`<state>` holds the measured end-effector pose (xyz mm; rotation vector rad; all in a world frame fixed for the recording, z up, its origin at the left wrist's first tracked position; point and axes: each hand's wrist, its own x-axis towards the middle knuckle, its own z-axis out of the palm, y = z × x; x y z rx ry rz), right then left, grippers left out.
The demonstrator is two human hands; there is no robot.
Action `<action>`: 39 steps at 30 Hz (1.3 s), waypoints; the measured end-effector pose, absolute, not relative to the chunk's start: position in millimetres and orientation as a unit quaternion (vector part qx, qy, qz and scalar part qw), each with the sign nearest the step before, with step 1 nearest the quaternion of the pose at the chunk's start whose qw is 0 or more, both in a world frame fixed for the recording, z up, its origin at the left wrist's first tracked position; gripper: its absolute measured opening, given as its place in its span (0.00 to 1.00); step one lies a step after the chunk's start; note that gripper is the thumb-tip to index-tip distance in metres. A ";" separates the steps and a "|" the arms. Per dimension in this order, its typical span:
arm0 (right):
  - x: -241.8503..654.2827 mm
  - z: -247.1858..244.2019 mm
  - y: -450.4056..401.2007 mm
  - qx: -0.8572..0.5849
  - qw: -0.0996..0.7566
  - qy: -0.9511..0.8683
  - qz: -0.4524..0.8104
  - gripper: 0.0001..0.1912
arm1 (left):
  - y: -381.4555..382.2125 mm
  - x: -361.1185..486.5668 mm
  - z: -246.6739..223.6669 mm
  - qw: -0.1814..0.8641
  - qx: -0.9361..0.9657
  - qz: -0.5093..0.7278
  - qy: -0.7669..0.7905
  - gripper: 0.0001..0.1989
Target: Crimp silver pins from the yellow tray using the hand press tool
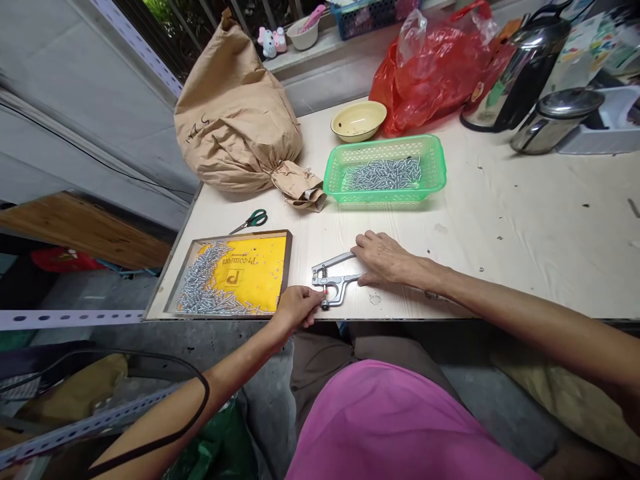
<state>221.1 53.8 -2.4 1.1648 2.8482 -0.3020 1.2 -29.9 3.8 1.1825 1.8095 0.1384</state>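
Metal hand pliers (343,287) lie on the table near its front edge, their jaw end toward the left. My right hand (377,257) is wrapped round the handles. At the jaw, my left hand (299,307) pinches something too small to make out; a bit of red shows by the fingertips. Just left of that hand is a shallow tray (289,263) with a yellow lining and many small metal pieces (203,283). A green basket (435,177) farther back holds more small metal pieces (387,175).
Green-handled scissors (257,219) lie behind the tray. A large brown paper sack (237,120) stands at the back left. Farther right are a yellow bowl (359,120), a red plastic bag (430,70), a kettle (520,73) and a metal pot (555,120).
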 end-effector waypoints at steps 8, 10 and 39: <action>218.7 -6.0 48.5 0.412 0.016 0.906 -0.099 0.29 | -17.7 30.8 1.2 0.096 0.830 0.073 0.544 0.25; 219.5 0.0 46.7 0.409 0.026 0.906 -0.104 0.31 | -3.3 36.4 -5.1 0.099 0.851 0.059 0.512 0.29; 232.4 -16.2 80.2 0.357 0.001 0.930 -0.089 0.10 | -40.2 70.6 -34.4 0.132 0.842 0.153 0.501 0.21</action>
